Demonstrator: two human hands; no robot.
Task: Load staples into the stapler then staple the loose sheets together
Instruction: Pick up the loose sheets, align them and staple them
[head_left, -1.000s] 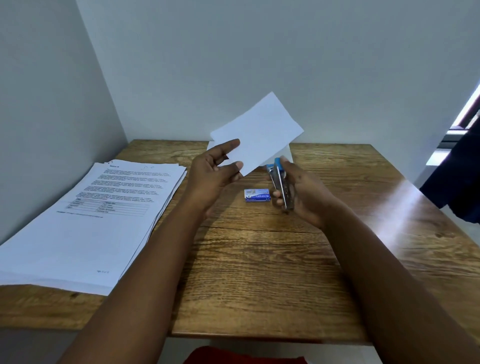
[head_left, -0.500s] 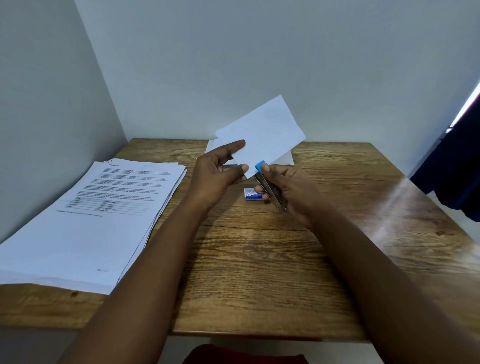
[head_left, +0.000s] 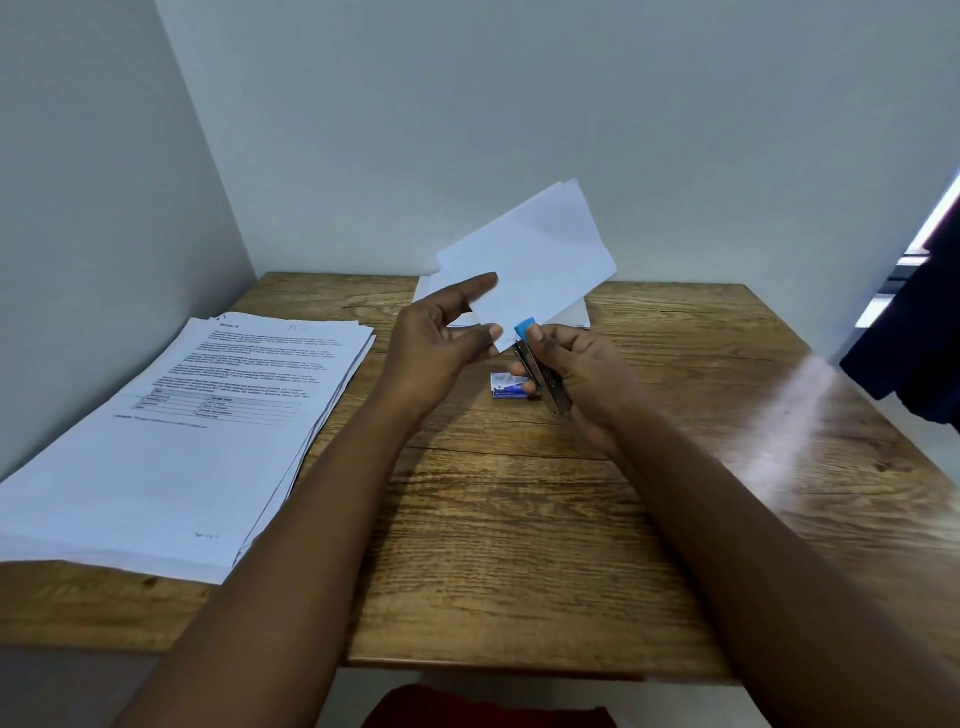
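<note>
two hands (head_left: 441, 348), one stapler (head_left: 543, 371), one staple box (head_left: 506, 387), one printed stack (head_left: 208, 415)

Soft, dim daylight from a window (head_left: 935, 218) at right edge; glare streak across wooden table (head_left: 795, 415) on right side. Wide-angle bending twd edges. Paper stack (head_left: 171, 426) print slightly blurred.

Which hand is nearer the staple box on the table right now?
Right. The right hand, gripping the stapler, hangs directly over the staple box; the left hand, pinching the sheets, is off to its left.
</note>
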